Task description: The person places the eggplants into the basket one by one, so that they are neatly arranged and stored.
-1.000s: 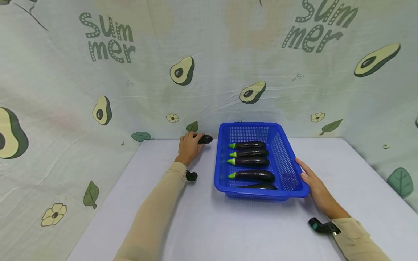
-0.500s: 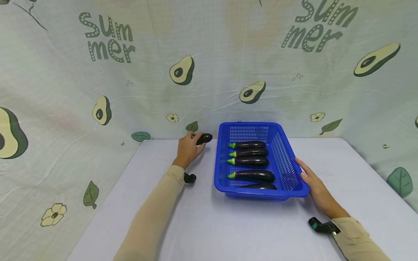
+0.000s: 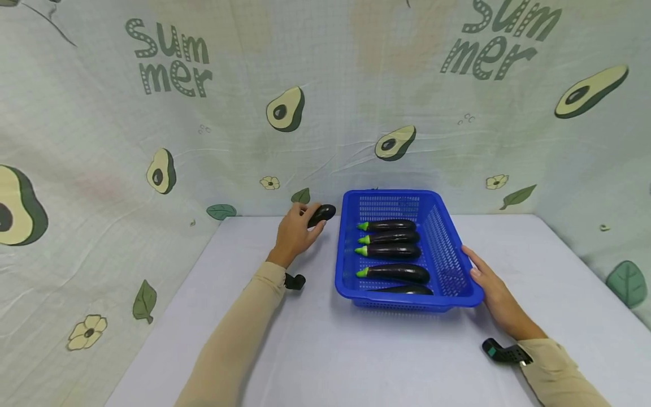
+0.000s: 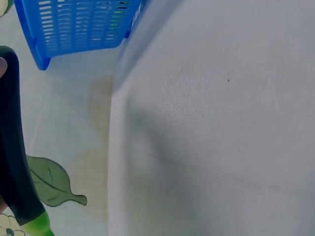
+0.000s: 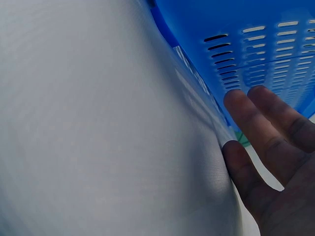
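Observation:
My left hand (image 3: pixel 295 234) holds a dark eggplant (image 3: pixel 324 213) at the table's back left. In the left wrist view, the eggplant (image 4: pixel 15 142) appears at the left edge with its green stem end (image 4: pixel 38 225) low; the hand is nearly out of that view. To its right stands a blue plastic basket (image 3: pixel 346 271) with several eggplants (image 3: pixel 394 273) lying crosswise inside, the nearest partly hidden by the front rim. My right hand (image 3: pixel 498 297) rests against the basket's right side. In the right wrist view, its fingers (image 5: pixel 273 142) extend fairly straight toward the slotted outer wall (image 5: pixel 261 54).
The table has a white cover (image 3: pixel 407 362). Directly behind its back edge hangs a pale cloth (image 3: pixel 325 102) printed with avocados, leaves and lettering. The basket stands close to that cloth. A dark wrist device (image 3: pixel 506 351) is strapped at the right sleeve.
My left hand has raised the eggplant slightly and shifted it a little to the right, showing more of it. My right hand and the basket have stayed in place.

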`<state>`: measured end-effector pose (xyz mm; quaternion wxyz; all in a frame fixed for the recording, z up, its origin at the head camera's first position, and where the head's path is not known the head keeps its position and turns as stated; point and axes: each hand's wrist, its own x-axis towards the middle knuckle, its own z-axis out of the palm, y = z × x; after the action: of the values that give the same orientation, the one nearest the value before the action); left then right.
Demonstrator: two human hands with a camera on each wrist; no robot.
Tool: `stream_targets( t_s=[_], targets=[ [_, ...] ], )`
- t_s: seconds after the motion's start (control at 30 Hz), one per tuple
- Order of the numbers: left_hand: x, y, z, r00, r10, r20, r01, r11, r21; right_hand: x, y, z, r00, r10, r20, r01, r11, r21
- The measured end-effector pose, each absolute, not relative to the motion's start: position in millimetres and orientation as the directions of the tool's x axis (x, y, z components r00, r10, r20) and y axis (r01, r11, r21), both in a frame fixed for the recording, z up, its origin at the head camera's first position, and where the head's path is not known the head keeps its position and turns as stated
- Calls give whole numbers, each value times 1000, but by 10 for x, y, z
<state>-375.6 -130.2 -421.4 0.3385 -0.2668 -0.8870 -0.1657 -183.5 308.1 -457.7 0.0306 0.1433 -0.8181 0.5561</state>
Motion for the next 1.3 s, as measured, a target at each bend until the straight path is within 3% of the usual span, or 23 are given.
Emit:
stream_targets(
  t_s=[1.03,1.3],
  targets=[
    [-3571,-1241,-4058,-634,360,684,662,710,240,-1850,3076,-4586,-959,-203,200,-260,339,-904],
    [-3507,-1202,-3949,-610,351,710,687,681,253,-1845,3081,-4565,-959,-200,199,-259,340,-904]
  ],
)
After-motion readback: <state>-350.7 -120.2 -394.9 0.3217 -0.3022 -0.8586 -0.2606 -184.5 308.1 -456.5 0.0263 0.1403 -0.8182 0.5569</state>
